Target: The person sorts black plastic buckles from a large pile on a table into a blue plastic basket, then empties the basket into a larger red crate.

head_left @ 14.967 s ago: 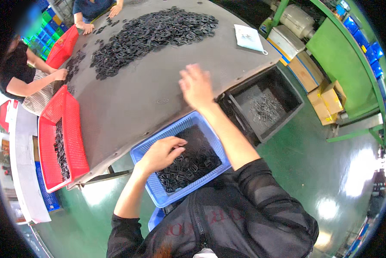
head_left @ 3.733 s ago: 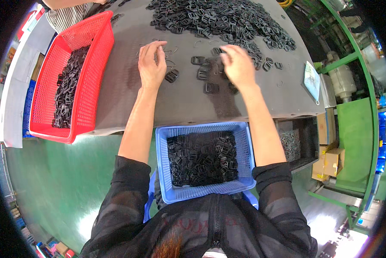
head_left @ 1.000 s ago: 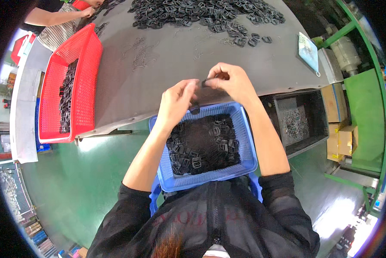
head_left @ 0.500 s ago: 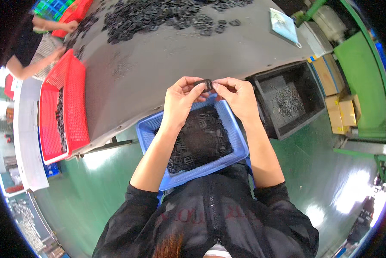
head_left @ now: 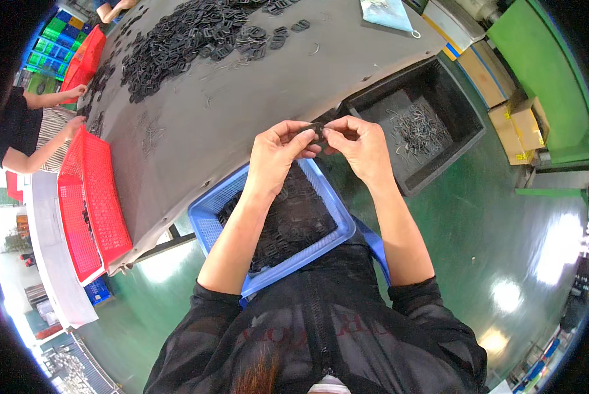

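My left hand (head_left: 278, 154) and my right hand (head_left: 362, 148) meet above the table's front edge. Between their fingertips is a small black plastic buckle (head_left: 317, 130), pinched by both and partly covered by the fingers. Under my forearms a blue plastic basket (head_left: 206, 220) leans close to my lap. Many similar black buckles (head_left: 297, 220) lie inside it. More of them form a wide pile (head_left: 196, 43) on the far part of the grey table (head_left: 196, 125).
Right of the table stands a black bin (head_left: 462, 108) holding thin scrap strips (head_left: 419, 131). A red basket (head_left: 101, 210) sits at the left edge, beside a co-worker's arms (head_left: 45, 148). Cardboard boxes (head_left: 517, 131) and a light-blue pouch (head_left: 386, 16) are at the right.
My view has turned, so the table, baskets and bin appear shifted and tilted. Both hands stay together on the buckle, which looks turned between the fingers.
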`<action>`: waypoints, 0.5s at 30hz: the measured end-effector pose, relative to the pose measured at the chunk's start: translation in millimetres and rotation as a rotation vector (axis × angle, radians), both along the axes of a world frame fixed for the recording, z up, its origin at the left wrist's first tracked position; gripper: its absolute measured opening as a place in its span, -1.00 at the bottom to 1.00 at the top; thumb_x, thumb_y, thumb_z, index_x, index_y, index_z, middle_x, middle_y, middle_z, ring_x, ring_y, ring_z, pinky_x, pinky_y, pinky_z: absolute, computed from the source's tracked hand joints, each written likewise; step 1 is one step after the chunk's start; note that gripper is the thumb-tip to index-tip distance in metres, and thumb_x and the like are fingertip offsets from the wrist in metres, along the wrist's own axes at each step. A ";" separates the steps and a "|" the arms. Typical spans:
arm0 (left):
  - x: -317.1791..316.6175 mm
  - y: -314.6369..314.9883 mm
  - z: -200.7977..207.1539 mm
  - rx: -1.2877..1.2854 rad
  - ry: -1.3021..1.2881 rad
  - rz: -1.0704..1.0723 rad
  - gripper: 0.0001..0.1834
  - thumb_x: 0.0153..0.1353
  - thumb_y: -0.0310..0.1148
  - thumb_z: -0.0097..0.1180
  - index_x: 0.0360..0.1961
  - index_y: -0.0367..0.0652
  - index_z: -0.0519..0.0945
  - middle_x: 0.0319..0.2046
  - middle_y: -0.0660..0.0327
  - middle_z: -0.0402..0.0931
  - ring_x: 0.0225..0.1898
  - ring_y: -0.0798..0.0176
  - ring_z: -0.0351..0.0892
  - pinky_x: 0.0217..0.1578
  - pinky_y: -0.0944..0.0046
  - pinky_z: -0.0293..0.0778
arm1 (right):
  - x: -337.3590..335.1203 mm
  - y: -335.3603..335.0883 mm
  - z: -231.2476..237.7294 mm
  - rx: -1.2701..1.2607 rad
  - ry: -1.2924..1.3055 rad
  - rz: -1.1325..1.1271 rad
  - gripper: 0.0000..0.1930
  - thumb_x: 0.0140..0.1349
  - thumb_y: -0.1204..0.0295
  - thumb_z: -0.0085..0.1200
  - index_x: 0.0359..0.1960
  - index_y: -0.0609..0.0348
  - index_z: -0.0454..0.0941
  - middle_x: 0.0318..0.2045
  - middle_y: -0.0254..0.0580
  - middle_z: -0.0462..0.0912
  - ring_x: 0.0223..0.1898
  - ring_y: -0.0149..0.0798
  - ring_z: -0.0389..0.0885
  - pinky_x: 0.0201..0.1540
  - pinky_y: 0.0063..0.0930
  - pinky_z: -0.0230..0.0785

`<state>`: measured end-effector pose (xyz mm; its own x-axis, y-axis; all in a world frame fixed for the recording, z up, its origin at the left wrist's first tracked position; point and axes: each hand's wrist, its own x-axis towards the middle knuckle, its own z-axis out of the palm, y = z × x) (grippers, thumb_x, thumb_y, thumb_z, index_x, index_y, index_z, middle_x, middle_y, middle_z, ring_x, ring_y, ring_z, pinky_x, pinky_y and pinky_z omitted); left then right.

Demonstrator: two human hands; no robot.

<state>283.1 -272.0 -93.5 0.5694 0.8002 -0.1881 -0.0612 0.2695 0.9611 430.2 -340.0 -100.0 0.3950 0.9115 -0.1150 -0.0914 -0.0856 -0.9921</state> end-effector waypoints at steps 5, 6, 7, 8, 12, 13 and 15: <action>9.6 -4.2 -3.5 0.049 0.027 -0.025 -0.74 0.18 -0.41 0.13 -0.16 -0.36 0.52 -0.35 0.17 0.58 -0.37 0.35 0.59 -0.29 0.41 0.53 | 5.3 -3.1 -7.8 -0.030 -0.084 -0.042 -0.86 0.06 0.51 0.16 -0.39 0.36 0.59 -0.54 -0.25 0.63 -0.52 -0.49 0.56 -0.44 -0.61 0.41; 10.8 -3.6 -5.2 0.045 0.032 -0.030 -0.74 0.18 -0.41 0.13 -0.16 -0.37 0.52 -0.35 0.17 0.58 -0.37 0.35 0.59 -0.29 0.41 0.53 | 6.9 -4.0 -8.5 -0.039 -0.100 -0.042 -0.86 0.06 0.50 0.16 -0.39 0.35 0.59 -0.54 -0.25 0.63 -0.52 -0.48 0.57 -0.44 -0.60 0.41; 11.7 -2.1 -7.5 0.040 0.037 -0.034 -0.74 0.18 -0.41 0.13 -0.16 -0.37 0.52 -0.35 0.17 0.58 -0.37 0.35 0.59 -0.29 0.41 0.53 | 8.2 -4.9 -9.1 -0.047 -0.116 -0.041 -0.85 0.06 0.49 0.16 -0.39 0.35 0.59 -0.55 -0.25 0.63 -0.52 -0.48 0.58 -0.44 -0.60 0.41; 12.4 -1.0 -9.0 0.035 0.043 -0.037 -0.74 0.18 -0.42 0.13 -0.17 -0.37 0.52 -0.35 0.17 0.58 -0.37 0.35 0.59 -0.29 0.41 0.53 | 9.9 -5.8 -8.7 -0.059 -0.112 -0.025 -0.87 0.07 0.51 0.15 -0.38 0.35 0.58 -0.53 -0.25 0.63 -0.50 -0.47 0.58 -0.42 -0.60 0.42; 14.9 -0.3 -7.8 0.052 0.081 -0.050 -0.76 0.18 -0.43 0.12 -0.17 -0.37 0.53 -0.35 0.16 0.57 -0.38 0.36 0.58 -0.29 0.40 0.53 | 7.2 -6.6 1.6 -0.073 -0.343 -0.037 -0.88 0.09 0.54 0.12 -0.33 0.33 0.57 -0.47 -0.25 0.63 -0.45 -0.46 0.59 -0.35 -0.59 0.45; 15.3 -0.2 -10.1 0.085 0.096 -0.052 -0.76 0.18 -0.43 0.11 -0.17 -0.37 0.53 -0.35 0.16 0.57 -0.38 0.36 0.58 -0.29 0.40 0.53 | 4.4 -5.9 3.5 -0.067 -0.465 -0.058 -0.87 0.08 0.54 0.12 -0.32 0.32 0.57 -0.47 -0.24 0.63 -0.45 -0.46 0.59 -0.34 -0.58 0.44; 12.0 1.6 -14.3 0.107 0.107 -0.038 -0.77 0.19 -0.43 0.10 -0.18 -0.36 0.54 -0.35 0.18 0.57 -0.37 0.37 0.58 -0.30 0.41 0.52 | 1.7 -1.5 -0.9 -0.027 -0.451 -0.064 -0.84 0.05 0.51 0.15 -0.31 0.27 0.56 -0.47 -0.16 0.64 -0.44 -0.36 0.62 -0.33 -0.53 0.45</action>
